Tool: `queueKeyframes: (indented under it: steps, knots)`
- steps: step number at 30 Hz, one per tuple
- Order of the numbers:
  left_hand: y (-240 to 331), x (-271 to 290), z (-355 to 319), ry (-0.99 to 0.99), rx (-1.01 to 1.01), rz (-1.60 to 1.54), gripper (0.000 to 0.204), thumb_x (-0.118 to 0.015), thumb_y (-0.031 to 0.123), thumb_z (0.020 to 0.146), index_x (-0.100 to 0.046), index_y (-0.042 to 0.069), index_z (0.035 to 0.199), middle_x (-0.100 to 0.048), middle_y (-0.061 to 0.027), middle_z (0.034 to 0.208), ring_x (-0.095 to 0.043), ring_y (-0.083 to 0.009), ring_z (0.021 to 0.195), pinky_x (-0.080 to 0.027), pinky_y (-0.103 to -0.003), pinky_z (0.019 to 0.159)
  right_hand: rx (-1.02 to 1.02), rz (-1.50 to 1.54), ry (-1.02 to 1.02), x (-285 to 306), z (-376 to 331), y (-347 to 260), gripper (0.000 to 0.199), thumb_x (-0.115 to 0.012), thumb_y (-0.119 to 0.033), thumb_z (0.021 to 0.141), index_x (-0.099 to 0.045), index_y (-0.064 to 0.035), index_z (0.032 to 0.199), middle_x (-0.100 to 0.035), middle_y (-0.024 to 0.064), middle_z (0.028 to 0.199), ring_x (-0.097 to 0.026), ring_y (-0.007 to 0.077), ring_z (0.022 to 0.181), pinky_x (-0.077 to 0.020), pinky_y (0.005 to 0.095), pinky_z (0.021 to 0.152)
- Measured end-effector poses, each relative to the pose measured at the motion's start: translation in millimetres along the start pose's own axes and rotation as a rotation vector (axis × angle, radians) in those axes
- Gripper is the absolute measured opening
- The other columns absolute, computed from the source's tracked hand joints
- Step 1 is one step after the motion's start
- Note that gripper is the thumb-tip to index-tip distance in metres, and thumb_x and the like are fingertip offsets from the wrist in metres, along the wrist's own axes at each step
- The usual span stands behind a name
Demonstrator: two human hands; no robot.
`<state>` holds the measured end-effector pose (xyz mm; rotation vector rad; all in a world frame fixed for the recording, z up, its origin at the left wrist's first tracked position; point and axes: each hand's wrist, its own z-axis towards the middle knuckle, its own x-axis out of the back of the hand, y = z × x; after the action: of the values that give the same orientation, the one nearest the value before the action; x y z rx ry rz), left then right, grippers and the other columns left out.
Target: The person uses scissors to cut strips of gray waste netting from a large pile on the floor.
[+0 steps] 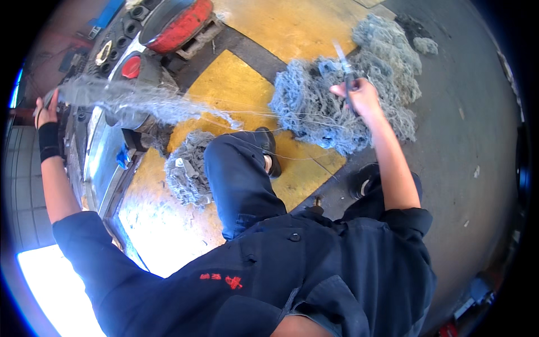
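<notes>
My left hand point(47, 111), with a black band round its wrist, is raised at the far left. Its fingers are closed on one end of a stretched bundle of grey-blue yarn point(146, 104). Loose strands trail from the bundle rightward toward a large heap of tangled yarn point(314, 101) on the floor. Above that heap, my right hand point(362, 98) grips a knife point(348, 76) by its dark handle, its slim pale blade pointing up and away. A smaller clump of yarn point(188, 168) lies left of my bent knee.
A red-rimmed round container point(179, 28) rests on a pallet at the upper left. Nearby are a drum-like metal part with a red cap point(131, 67) and a bench with several round parts point(132, 28). Yellow floor panels point(224, 78) meet grey floor point(460, 140).
</notes>
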<state>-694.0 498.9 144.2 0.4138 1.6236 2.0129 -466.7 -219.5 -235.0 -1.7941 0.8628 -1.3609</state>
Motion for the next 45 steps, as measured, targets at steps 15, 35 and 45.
queueKeyframes:
  steps: [15,35,45]
  knots:
    - [74,-245,-160,-1.047,0.068,-0.324,0.04,-0.045,0.021,0.097,-0.041,-0.013,0.118,-0.052,-0.0295,0.118,-0.058,-0.0299,0.106,-0.049,-0.034,0.095,0.491,0.641,-0.439,-130,-24,-197,0.075,-0.089,-0.038,0.055,-0.052,-0.0004,0.107,-0.058,0.0091,0.09,-0.057,0.0129,0.074,-0.0483,0.0239,0.063]
    - [-257,-377,-457,-1.36,0.46,-0.098,0.091,-0.087,0.003,0.051,-0.042,0.005,0.131,-0.052,-0.0042,0.119,-0.049,-0.0179,0.112,-0.041,-0.033,0.094,0.141,0.991,-0.501,12,-75,-26,0.024,-0.065,-0.005,0.071,-0.049,-0.0052,0.088,-0.056,0.0051,0.07,-0.059,0.0169,0.063,-0.046,0.0294,0.057]
    - [-324,-378,-460,-0.919,0.635,-0.034,0.041,-0.064,0.014,0.085,-0.052,0.003,0.122,-0.058,-0.0082,0.116,-0.055,-0.019,0.107,-0.044,-0.036,0.092,0.203,0.782,-0.57,50,-41,-21,0.023,-0.065,-0.005,0.075,-0.051,0.0013,0.092,-0.062,0.0157,0.098,-0.061,0.0194,0.084,-0.057,0.0292,0.07]
